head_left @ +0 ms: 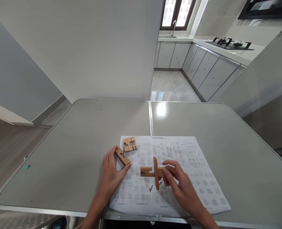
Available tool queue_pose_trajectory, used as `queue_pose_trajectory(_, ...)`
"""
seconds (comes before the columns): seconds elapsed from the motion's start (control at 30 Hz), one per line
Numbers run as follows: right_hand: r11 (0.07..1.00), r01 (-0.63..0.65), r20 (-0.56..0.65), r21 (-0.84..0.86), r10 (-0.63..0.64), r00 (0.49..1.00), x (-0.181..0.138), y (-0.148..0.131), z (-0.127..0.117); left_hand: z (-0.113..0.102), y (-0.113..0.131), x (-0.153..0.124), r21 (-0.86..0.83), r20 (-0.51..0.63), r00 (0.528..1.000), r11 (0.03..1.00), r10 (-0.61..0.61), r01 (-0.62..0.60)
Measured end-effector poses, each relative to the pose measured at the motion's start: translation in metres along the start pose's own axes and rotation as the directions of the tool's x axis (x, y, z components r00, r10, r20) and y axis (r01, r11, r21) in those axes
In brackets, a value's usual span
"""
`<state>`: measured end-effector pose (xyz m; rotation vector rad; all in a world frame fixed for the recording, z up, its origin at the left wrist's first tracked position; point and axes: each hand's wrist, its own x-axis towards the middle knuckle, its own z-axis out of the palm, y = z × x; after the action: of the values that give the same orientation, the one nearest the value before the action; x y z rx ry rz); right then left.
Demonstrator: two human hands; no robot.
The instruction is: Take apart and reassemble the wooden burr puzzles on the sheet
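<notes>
My left hand [114, 171] grips a notched wooden puzzle piece [122, 156] by its two ends, between thumb and fingers, at the left edge of the paper. In my right hand [176, 178] is a cross of two joined wooden puzzle pieces [155, 173], pinched at its right end and raised over the sheet. A dark mark like a digit shows on the cross's left arm. Just beyond my left hand, more notched wooden pieces [130, 144] lie together on the paper. The printed instruction sheet [179, 197] carries rows of small diagrams, partly covered by my right hand.
The sheet rests on a grey folding table [59, 165] with a metal seam [151, 119] across its middle. A small teal object [27, 166] lies near the left edge. Past the table are a white wall [102, 51] and a kitchen counter with a gas hob [229, 44].
</notes>
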<state>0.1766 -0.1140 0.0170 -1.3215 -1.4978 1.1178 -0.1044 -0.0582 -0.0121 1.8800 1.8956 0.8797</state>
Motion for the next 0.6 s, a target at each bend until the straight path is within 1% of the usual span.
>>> queue_pose_trajectory(0.2,1.0,0.012,0.002,-0.007,-0.012,1.0,-0.001,-0.001,0.001,-0.013,-0.016,0.025,0.009,0.133,0.989,0.998,0.067,-0.069)
queue_pose_trajectory(0.3,1.0,0.005,0.011,-0.01,-0.005,1.0,0.001,-0.001,0.001,-0.018,-0.016,0.037,-0.022,0.205,0.972,0.993,0.117,-0.115)
queue_pose_trajectory(0.4,1.0,-0.006,0.026,-0.009,0.006,1.0,0.004,-0.001,0.002,-0.023,-0.009,0.043,-0.028,0.267,0.953,0.99,0.141,-0.138)
queue_pose_trajectory(0.47,1.0,-0.008,0.036,-0.005,0.008,0.999,0.006,-0.001,0.003,-0.028,0.0,0.042,-0.05,0.258,0.953,0.987,0.159,-0.152)
queue_pose_trajectory(0.6,1.0,0.005,0.064,-0.001,-0.005,0.998,0.011,-0.004,0.008,-0.044,0.025,0.029,-0.194,0.159,0.956,0.958,0.244,-0.213)
